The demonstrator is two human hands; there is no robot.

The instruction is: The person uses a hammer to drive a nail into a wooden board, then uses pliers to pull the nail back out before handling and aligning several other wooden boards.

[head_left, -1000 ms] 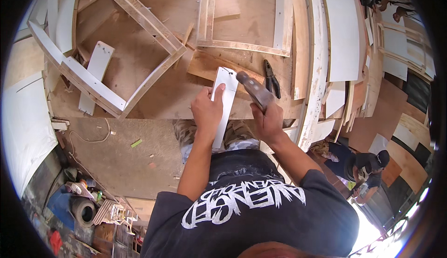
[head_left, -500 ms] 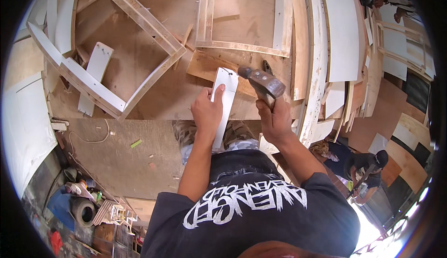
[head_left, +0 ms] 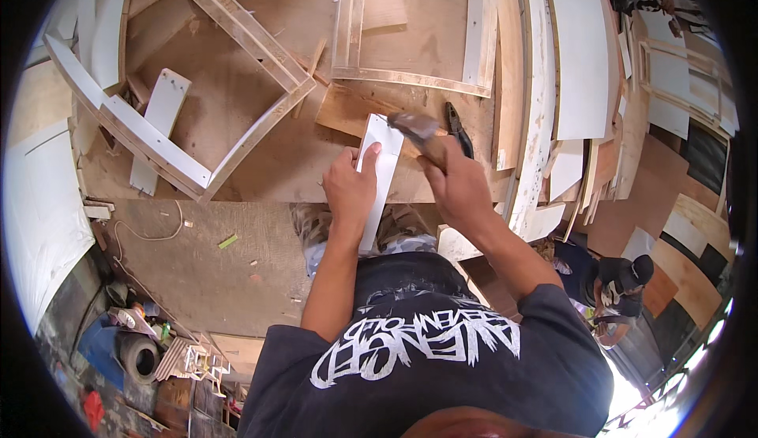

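Observation:
My left hand (head_left: 350,183) grips a narrow white board (head_left: 382,171), its thumb lying on the white face. The board's far end rests on a bare wooden block (head_left: 345,111), and its near end reaches back over my lap. Closed around a hammer handle is my right hand (head_left: 458,177). The hammer (head_left: 414,127), slightly blurred, has its head at the board's far right corner, hiding that spot. Dark-handled pliers (head_left: 457,127) lie on the bench just beyond my right hand.
Wooden frames (head_left: 410,79) and an angled white-edged frame (head_left: 162,142) lie on the brown workbench (head_left: 260,177). Long boards (head_left: 580,51) are stacked along the right. Another person (head_left: 620,284) is at the lower right, and a tire (head_left: 140,359) sits lower left.
The hammer has swung down and left from above the bench onto the board's far corner. More of the pliers now shows. My left hand and the board have barely moved.

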